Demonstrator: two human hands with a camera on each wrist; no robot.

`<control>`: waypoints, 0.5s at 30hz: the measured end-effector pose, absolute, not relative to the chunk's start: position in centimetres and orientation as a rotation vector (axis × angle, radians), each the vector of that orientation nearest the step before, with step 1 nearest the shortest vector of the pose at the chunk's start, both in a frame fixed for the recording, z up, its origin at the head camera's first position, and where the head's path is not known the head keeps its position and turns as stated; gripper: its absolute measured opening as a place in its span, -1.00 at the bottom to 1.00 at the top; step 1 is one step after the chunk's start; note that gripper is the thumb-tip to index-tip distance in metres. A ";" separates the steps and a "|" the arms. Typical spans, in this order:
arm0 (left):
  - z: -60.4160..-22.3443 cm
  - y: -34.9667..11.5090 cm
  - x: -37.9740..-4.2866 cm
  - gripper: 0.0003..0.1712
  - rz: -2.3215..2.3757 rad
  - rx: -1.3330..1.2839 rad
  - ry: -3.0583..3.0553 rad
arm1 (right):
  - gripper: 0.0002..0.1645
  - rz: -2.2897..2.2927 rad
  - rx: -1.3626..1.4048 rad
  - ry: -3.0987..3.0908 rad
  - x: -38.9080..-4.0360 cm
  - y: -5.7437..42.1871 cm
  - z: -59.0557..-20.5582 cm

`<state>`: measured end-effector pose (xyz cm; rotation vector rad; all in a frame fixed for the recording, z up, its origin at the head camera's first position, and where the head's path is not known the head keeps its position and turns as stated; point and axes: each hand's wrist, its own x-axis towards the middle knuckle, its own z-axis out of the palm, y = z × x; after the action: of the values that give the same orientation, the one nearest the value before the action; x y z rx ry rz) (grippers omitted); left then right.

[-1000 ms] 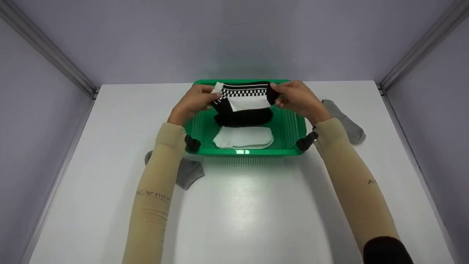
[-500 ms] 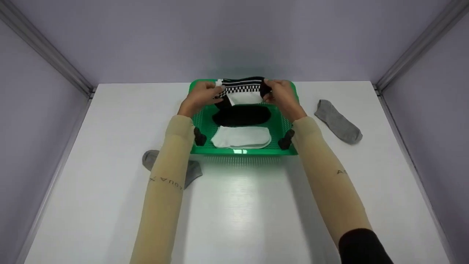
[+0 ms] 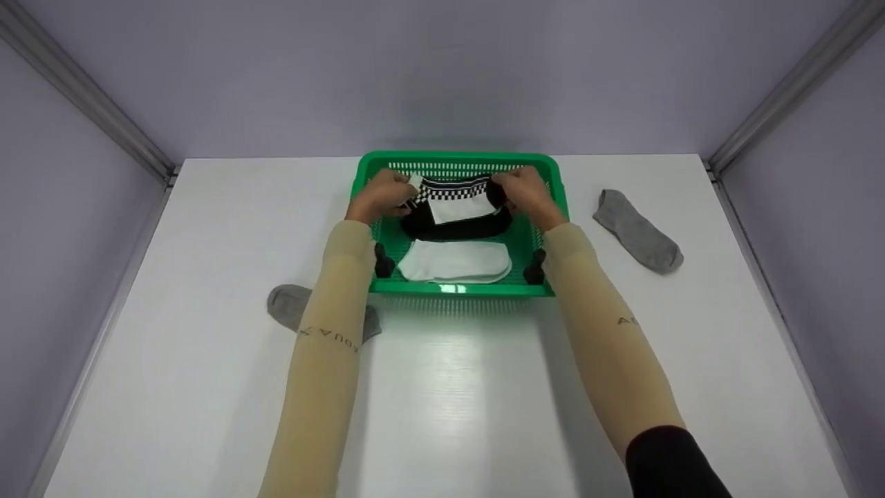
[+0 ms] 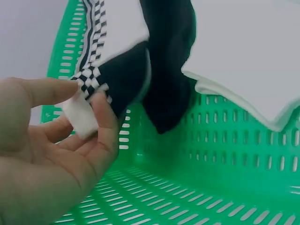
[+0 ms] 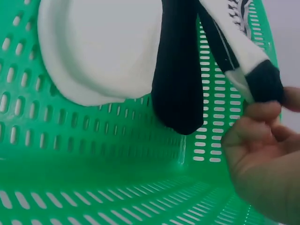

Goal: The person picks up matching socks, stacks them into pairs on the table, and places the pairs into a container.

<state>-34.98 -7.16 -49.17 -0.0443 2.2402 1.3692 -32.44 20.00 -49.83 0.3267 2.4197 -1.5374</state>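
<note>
A black-and-white checkered sock [image 3: 458, 200] is stretched sideways between both hands, inside the back part of a green basket [image 3: 470, 290]. My left hand [image 3: 382, 195] pinches its white end, between thumb and fingers in the left wrist view. The right hand [image 3: 527, 195] pinches its black end, which the right wrist view shows at the fingertips. Just in front of it, partly covered, lies a black sock [image 3: 456, 229]. White socks [image 3: 456, 261], folded flat together, lie at the front of the basket.
A grey sock [image 3: 637, 232] lies on the white table [image 3: 456, 408] right of the basket. Another grey sock [image 3: 287, 306] is at the left, partly hidden under the left forearm. Walls stand behind and on both sides.
Both hands have come closer together and moved down into the basket with the checkered sock, which now overlaps the black sock. The other socks stay in place.
</note>
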 end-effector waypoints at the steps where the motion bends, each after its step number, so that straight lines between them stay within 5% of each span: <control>1: -49.3 -7.1 -35.0 -0.57 1.329 -0.041 2.264 | -0.51 -1.491 0.348 2.447 -32.5 20.0 -49.9; 3: -49.6 -7.1 -34.9 -0.79 1.267 -0.036 2.293 | -0.53 -1.395 0.393 2.481 -32.5 19.8 -50.2; 6: -50.0 -6.8 -34.8 -0.44 1.208 -0.042 2.294 | -0.68 -1.281 0.440 2.481 -32.4 19.6 -50.5; 15: -49.4 -5.4 -34.5 -0.46 0.997 0.007 2.442 | -0.67 -1.081 0.372 2.674 -31.6 19.3 -50.3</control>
<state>-34.54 -5.38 -49.42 0.0072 2.4421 0.9966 -31.61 19.28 -50.34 0.3725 2.6744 -1.0808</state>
